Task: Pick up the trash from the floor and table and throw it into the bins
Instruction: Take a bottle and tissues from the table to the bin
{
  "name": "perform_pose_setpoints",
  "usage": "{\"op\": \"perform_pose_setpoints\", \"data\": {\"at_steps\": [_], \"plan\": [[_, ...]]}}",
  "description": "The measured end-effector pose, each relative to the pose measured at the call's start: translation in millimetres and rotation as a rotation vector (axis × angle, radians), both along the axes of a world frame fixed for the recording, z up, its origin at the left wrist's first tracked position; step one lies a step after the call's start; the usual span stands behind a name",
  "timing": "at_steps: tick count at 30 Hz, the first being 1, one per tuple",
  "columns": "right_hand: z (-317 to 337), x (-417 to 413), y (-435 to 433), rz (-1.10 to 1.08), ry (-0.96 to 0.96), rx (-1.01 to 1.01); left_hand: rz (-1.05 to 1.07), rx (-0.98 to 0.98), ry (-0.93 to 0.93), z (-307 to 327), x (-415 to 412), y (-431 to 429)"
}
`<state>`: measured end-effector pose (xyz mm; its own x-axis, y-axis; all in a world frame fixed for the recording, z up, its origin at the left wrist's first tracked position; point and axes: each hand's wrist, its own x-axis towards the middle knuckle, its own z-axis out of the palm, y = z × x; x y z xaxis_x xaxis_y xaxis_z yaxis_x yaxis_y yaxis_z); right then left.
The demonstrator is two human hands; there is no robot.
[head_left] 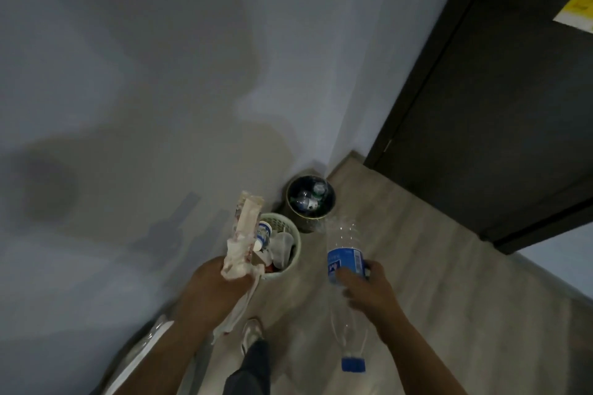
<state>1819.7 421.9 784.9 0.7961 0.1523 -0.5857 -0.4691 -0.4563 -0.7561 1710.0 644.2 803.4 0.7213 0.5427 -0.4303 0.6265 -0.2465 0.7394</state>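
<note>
My left hand (210, 282) grips a bundle of crumpled white wrappers and paper (244, 234), held up just left of the pale green basket bin (296, 245), which holds cups and wrappers. My right hand (362, 287) grips a clear plastic bottle (343, 260) round its blue label, its blue cap (353, 364) pointing down toward me. The bottle's far end points at the dark round bin (329, 207) in the corner, which holds several plastic bottles.
Both bins stand on the wood-look floor (417, 266) against a pale wall (160, 74). A dark door (497, 106) is at the right. My leg and shoe (252, 335) are below the basket bin. A clear plastic object lies at the lower left.
</note>
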Motion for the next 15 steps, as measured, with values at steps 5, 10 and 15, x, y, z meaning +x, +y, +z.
{"op": "perform_pose_setpoints", "data": {"at_steps": [5, 10, 15], "plan": [[-43, 58, 46, -0.029, 0.045, -0.133, -0.003, -0.017, 0.075, -45, 74, 45], [-94, 114, 77, 0.053, 0.148, -0.233, -0.054, -0.074, 0.128, -95, 138, 74], [-153, 166, 97, 0.089, 0.237, -0.281, -0.014, -0.119, 0.238, -157, 189, 85]]}}
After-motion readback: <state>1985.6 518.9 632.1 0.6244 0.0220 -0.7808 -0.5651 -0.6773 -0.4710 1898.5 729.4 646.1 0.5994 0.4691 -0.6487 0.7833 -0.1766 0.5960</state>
